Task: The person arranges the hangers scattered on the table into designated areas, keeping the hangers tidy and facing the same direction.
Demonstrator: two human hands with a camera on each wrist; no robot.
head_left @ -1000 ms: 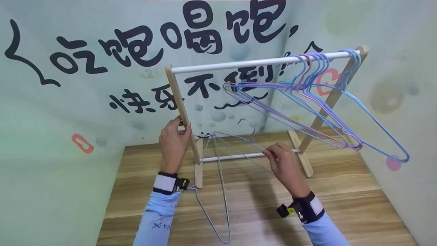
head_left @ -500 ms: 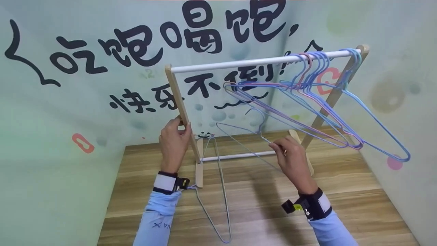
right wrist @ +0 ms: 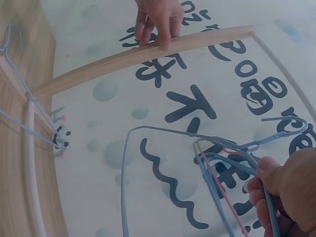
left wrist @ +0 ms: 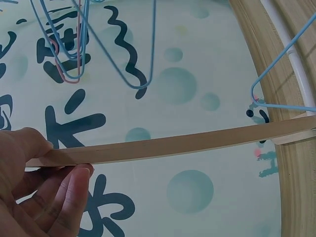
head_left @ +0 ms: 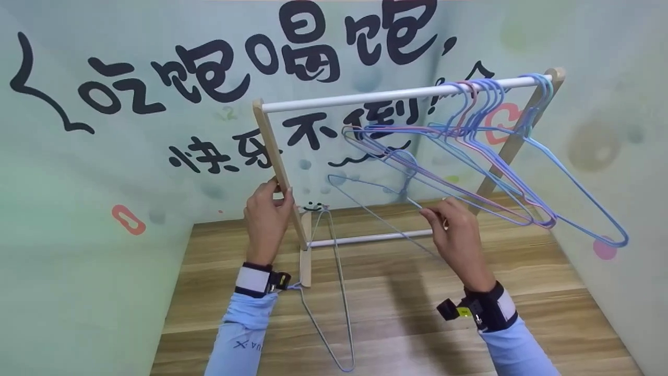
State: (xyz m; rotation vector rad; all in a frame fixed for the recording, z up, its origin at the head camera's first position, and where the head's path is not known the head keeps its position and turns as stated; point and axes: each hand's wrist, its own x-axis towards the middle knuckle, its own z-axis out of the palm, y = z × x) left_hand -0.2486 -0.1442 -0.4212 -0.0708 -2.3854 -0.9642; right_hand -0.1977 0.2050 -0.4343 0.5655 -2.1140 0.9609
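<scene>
My right hand (head_left: 459, 237) pinches one shoulder of a blue wire clothes hanger (right wrist: 123, 182), whose hook points up below the rail. Thumb and fingers close round the wire in the right wrist view. My left hand (head_left: 265, 222) grips the wooden left post (left wrist: 173, 145) of a small clothes rack, thumb on one side and fingers on the other. Several blue hangers and a reddish one (head_left: 474, 99) hang from the white top rail (head_left: 355, 99), toward its right end. The held hanger overlaps them in the head view.
Another hanger (head_left: 342, 282) lies over the wooden tabletop (head_left: 235, 324), one end at the rack's left foot, its hook beside my left wrist. The white lower rail (head_left: 376, 237) joins the posts. Behind stands a pale wall (head_left: 130, 167) with large black lettering.
My right hand has moved up and to the right, lifting the hanger toward the hanging ones. The left hand stays on the post.
</scene>
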